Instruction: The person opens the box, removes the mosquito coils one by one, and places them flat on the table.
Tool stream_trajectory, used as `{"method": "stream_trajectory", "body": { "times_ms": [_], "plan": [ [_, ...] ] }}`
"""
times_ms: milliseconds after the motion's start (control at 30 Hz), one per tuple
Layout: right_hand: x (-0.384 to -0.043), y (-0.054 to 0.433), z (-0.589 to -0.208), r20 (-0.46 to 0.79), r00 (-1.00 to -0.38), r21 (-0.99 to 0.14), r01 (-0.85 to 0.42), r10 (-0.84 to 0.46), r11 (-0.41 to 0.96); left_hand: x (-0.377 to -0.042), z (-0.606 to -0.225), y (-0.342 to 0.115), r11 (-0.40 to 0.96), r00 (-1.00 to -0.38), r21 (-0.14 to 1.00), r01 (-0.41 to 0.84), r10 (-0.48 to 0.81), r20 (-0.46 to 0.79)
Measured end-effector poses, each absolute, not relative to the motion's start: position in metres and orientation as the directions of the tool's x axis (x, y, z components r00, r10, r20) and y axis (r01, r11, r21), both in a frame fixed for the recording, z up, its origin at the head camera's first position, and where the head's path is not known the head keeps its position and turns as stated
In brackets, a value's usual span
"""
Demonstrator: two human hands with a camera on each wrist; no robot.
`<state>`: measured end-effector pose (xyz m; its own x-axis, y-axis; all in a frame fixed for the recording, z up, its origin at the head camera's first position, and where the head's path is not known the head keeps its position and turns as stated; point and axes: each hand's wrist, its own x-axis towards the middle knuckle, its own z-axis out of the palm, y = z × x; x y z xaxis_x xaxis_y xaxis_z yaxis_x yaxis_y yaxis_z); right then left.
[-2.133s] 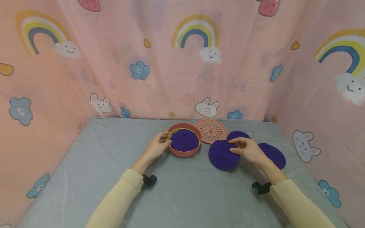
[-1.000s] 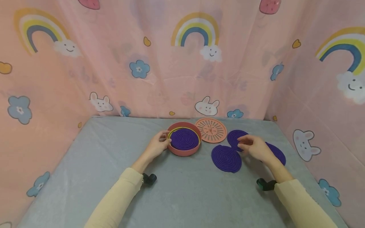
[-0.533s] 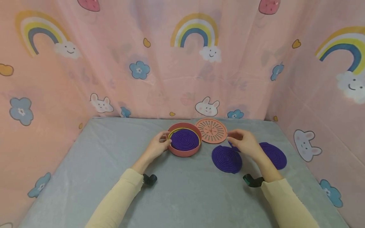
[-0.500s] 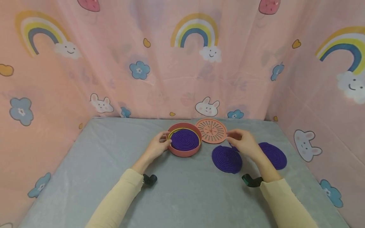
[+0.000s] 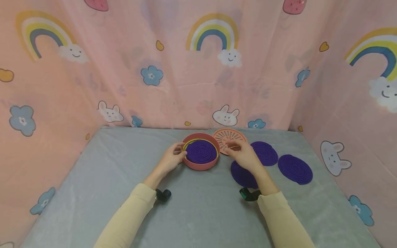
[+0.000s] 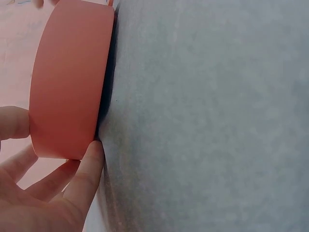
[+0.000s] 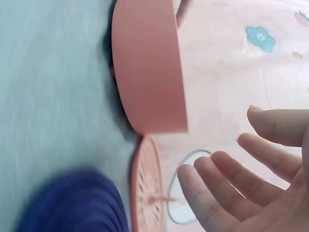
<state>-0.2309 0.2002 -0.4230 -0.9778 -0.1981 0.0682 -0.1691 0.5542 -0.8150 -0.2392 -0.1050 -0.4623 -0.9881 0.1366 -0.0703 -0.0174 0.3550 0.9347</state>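
Note:
On the table stands a round pink mosquito coil box (image 5: 201, 167), with a yellow ring and a purple mosquito coil (image 5: 201, 151) lying inside. My left hand (image 5: 170, 159) holds the box by its left side; in the left wrist view its fingers (image 6: 89, 166) touch the outer wall near the base. Behind and right of the box lies its slotted orange lid (image 5: 221, 137), which has a small central post. Above this lid hovers my right hand (image 5: 243, 155), partly hiding it. The right wrist view shows the right fingers (image 7: 227, 186) spread, holding nothing and apart from the lid.
Purple coils lie flat on the right: one (image 5: 243, 176) partly under the right forearm, another (image 5: 264, 153) behind it and a third (image 5: 295, 169) farther right. A grey cloth (image 5: 198, 217) covers the table. Pink printed curtains (image 5: 173, 96) enclose the back and sides.
My right hand set a purple coil down on the table, let go of it, then moved left from above the other coils to the lid. The left hand stays on the box.

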Motion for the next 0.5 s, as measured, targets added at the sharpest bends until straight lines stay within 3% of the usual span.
{"method": "stream_trajectory", "body": {
  "times_ms": [500],
  "plan": [
    [-0.249,0.166,-0.452,-0.002,-0.987,-0.880,-0.075,-0.162,0.469,-0.240,-0.465,-0.107,0.360,-0.989,0.933,-0.029,0.124,-0.079]
  ]
}}
